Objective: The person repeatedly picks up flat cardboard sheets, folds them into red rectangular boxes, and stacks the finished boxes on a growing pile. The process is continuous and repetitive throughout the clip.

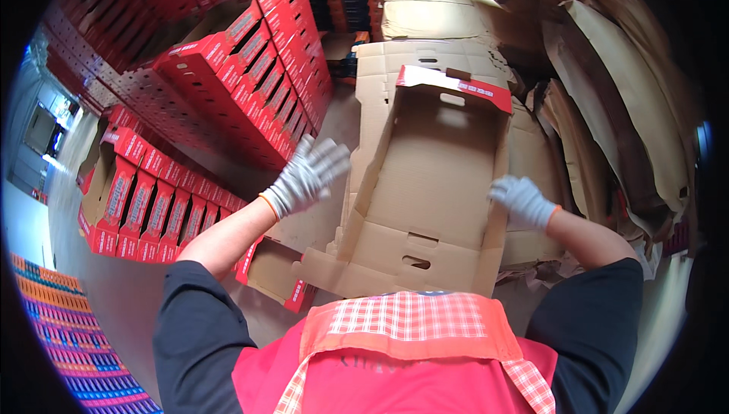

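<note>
A partly folded cardboard box (437, 175) lies in front of me, brown inside, with its far end wall folded up and showing a red and white outer face. Its near flap, with a hand slot, lies flat toward my apron. My left hand (310, 179), in a pale grey work glove, hovers left of the box with fingers spread and holds nothing. My right hand (525, 201), gloved alike, is at the box's right side wall, its fingers bent over the upper edge. Flat brown cardboard (372, 72) lies beneath the box.
Tall stacks of red boxes (266, 72) rise at the left, with a lower row of red boxes (156, 213) nearer. Bundles of flat cardboard (619, 88) lean at the right. A small red-edged box (273, 270) stands by my left forearm. Multicoloured stacks (80, 346) fill the lower left.
</note>
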The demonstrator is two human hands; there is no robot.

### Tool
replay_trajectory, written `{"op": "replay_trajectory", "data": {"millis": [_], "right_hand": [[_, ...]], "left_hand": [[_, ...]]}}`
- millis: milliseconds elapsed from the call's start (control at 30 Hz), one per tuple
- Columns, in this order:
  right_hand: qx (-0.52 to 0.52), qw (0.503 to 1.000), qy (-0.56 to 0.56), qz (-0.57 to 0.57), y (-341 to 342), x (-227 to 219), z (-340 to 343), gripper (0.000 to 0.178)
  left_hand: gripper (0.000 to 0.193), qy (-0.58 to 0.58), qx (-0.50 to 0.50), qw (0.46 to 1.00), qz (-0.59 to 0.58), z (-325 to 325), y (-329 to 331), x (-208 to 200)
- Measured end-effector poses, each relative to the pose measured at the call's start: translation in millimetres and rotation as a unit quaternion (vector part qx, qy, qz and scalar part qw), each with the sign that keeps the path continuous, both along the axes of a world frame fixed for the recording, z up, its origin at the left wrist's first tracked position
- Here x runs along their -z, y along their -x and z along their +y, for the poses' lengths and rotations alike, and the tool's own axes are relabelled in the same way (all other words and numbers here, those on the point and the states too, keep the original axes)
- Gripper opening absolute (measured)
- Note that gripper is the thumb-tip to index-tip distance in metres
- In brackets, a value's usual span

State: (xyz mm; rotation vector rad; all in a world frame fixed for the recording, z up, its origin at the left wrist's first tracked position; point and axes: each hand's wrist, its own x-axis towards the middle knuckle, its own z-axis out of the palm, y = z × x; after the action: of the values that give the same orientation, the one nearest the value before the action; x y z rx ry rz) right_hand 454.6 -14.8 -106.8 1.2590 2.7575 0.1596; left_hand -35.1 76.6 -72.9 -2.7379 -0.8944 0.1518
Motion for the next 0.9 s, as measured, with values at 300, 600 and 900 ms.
{"op": "replay_trajectory", "data": {"millis": [300, 600, 900], "right_hand": [[0.181, 0.962, -0.013, 0.203, 57, -26, -35, 0.066], [0.228, 0.893, 0.363, 0.137, 47, -78, -73, 0.07], [0.093, 0.925, 0.296, 0.218, 29, -59, -74, 0.062]], "left_hand": [[0.036, 0.13, 0.049, 0.982, -0.126, 20, -101, 34], [0.091, 0.503, 0.119, 0.856, 0.014, -58, -68, -19], [0.063, 0.407, -0.017, 0.913, -0.013, -17, -41, -8]]}}
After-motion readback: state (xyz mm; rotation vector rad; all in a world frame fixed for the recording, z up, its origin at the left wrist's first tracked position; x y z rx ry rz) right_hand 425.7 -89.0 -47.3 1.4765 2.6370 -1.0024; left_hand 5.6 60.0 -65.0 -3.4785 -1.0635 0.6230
